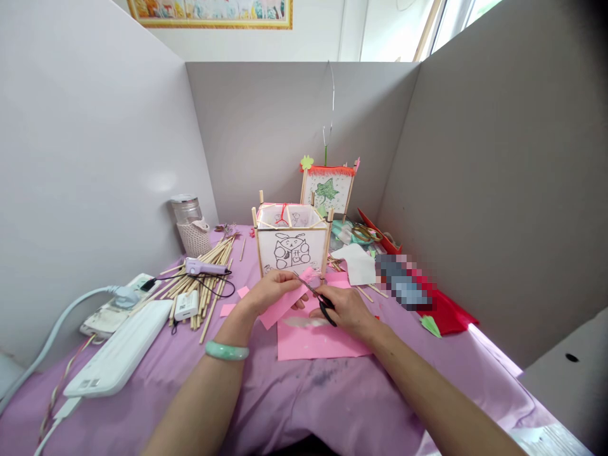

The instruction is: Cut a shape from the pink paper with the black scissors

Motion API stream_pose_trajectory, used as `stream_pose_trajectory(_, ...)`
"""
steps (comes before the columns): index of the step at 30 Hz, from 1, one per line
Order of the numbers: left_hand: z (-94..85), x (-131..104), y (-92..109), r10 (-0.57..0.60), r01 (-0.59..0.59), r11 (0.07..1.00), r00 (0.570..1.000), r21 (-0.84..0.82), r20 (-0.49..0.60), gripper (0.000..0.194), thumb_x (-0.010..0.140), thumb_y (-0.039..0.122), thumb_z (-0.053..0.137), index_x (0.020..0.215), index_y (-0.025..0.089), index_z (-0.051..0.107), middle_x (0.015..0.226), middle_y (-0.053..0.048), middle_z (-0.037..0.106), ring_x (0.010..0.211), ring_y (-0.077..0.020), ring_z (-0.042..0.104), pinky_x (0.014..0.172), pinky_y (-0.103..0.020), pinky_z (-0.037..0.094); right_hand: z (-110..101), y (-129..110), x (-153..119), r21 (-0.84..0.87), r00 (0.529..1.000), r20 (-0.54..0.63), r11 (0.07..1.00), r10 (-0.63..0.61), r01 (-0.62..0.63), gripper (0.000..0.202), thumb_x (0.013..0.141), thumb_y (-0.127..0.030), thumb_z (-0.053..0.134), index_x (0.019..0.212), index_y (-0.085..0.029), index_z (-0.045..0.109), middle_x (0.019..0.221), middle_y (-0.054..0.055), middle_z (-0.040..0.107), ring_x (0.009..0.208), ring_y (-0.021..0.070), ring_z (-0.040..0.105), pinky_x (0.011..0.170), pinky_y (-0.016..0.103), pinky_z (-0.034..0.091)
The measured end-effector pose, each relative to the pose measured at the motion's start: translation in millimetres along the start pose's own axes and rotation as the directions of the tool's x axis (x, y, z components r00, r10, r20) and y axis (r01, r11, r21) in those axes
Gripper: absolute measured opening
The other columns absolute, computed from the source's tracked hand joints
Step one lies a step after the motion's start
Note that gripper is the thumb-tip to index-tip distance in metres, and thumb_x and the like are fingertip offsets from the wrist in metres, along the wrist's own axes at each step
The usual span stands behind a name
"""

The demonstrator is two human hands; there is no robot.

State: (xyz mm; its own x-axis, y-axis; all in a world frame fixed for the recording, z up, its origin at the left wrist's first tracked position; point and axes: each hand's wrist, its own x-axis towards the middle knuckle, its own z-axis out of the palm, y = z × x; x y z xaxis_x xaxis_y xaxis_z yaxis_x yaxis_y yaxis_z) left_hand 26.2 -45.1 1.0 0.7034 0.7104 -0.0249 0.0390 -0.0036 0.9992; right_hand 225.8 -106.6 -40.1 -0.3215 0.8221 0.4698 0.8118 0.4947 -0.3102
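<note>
My left hand (pixel 277 291), with a green bangle on the wrist, is closed on a pink paper strip (pixel 281 309) that slants down to the left. In my right hand (pixel 346 309) is a pair of scissors (pixel 325 306) with black handles; the blades point up and left, against the strip's upper end. A larger pink sheet (pixel 313 345) lies on the table under my hands. Just behind them stands a square lantern (pixel 293 248) of sticks and white paper, with a bear-like figure drawn on its front and red string at the top.
A second lantern (pixel 327 191) with a green leaf picture stands behind. Wooden sticks (pixel 209 269), a glass jar (pixel 189 221), a white power bank (pixel 118 348) and a purple glue-gun-like tool (pixel 205 267) lie left. Red cloth (pixel 451 313) lies right. Grey partitions (pixel 285 114) enclose the table.
</note>
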Motion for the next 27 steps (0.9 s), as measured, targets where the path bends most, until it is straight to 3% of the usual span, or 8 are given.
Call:
stream_pose_trajectory(9,-0.3,0.1,-1.0,0.012,-0.012,1.0,1.0,0.021,-0.007,0.03,0.073,0.038,0.063,0.079,0.009,0.062,0.073,-0.011,0.067,0.063,-0.0197,0.065,0.061,-0.03,0.052,-1.5,-1.2,-0.7,0.03,1.0,0.008,1.0,0.002,-0.002,0.038,0.078,-0.053,0.059,0.098,-0.021,0.06,0.071,-0.001,0.06,0.061,0.0117,0.054,0.055,0.02,0.031)
stream_pose_trajectory(21,-5.4,2.6,-2.1,0.067,-0.072,0.997,0.988,-0.031,-0.137,0.034,0.074,0.043,0.065,0.079,0.009,0.062,0.074,-0.01,0.068,0.062,-0.0176,0.064,0.061,-0.029,0.052,-5.3,-3.9,-1.9,0.028,1.0,-0.004,0.999,-0.024,0.024,0.043,0.077,-0.055,0.059,0.099,-0.018,0.059,0.075,0.001,0.061,0.063,0.0123,0.053,0.055,0.021,0.031)
stream_pose_trajectory(27,-4.2,3.0,-2.7,0.057,-0.059,0.998,0.991,-0.012,-0.122,0.036,0.074,0.044,0.065,0.078,0.009,0.061,0.073,-0.011,0.068,0.063,-0.0183,0.065,0.064,-0.03,0.052,-1.7,-2.5,-1.7,0.026,0.999,-0.018,0.999,-0.029,0.029,0.043,0.077,-0.055,0.059,0.099,-0.018,0.059,0.074,0.001,0.061,0.063,0.0123,0.053,0.056,0.021,0.031)
